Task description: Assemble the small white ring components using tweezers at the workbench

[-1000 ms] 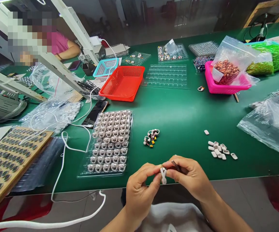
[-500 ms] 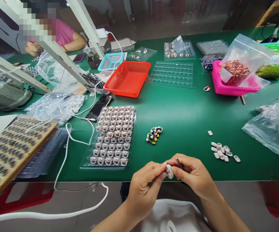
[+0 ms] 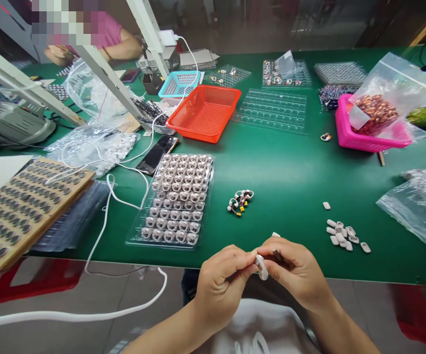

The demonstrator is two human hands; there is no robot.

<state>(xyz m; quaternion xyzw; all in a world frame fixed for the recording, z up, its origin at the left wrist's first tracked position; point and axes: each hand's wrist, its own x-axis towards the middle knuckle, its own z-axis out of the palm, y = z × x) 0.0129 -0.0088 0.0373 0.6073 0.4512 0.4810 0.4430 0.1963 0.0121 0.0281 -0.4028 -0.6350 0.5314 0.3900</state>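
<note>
Centrally, white part (image 3: 261,268) between left hand (image 3: 222,285) and right hand (image 3: 298,275); bag label (image 3: 358,117) unreadable.

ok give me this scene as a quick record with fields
left hand: pinches small white part, at green table's near edge
right hand: pinches the same part; dark sliver between its fingers
nearest: cluster of wired parts, pile of white pieces
left of hands: clear tray full of parts
far side: orange basket, pink basket

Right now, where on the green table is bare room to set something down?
Widest bare patch: green mat between orange mesh basket, pink plastic basket and loose white oval caps. Left side is crowded: full clear blister tray, white cable, wooden board.
</note>
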